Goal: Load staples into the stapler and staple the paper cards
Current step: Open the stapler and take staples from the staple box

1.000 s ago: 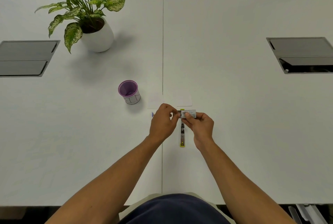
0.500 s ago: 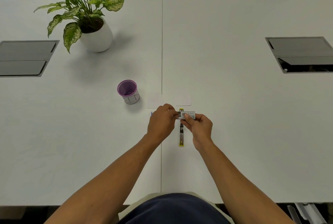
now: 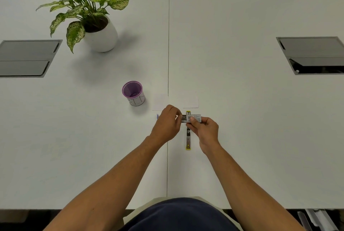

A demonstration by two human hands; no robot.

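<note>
My right hand pinches the small staple box above the opened stapler, which lies flat on the table. My left hand, fingers curled, grips the box's dark inner end. The paper cards lie just beyond.

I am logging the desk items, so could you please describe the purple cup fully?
The purple cup stands upright on the white table, left of the paper cards and beyond the left hand. Its rim and inside are purple, its lower outer wall white with thin lines. It looks empty; nothing touches it.
</note>
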